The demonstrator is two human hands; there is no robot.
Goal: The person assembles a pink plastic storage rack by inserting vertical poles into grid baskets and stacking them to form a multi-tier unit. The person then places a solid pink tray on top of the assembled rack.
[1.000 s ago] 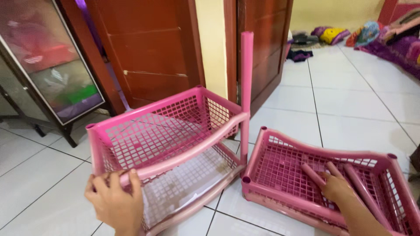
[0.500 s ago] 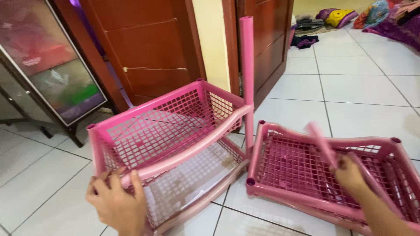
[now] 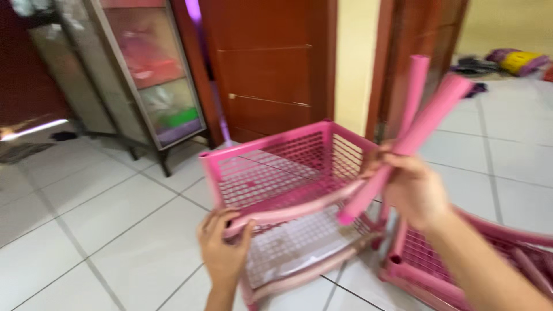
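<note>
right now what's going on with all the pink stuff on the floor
A person is handling pink plastic rack parts on a white tiled floor. The left hand grips the front edge of a tilted pink basket, while the right hand holds up a loose pink tube. Another pink tube stands upright behind it. A second basket lies flat on the floor to the right.

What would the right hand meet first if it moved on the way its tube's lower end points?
The right hand holds a pink tube whose lower end points down-left. It would probably meet the tilted basket first, near its front rail; depth is unclear.
</note>
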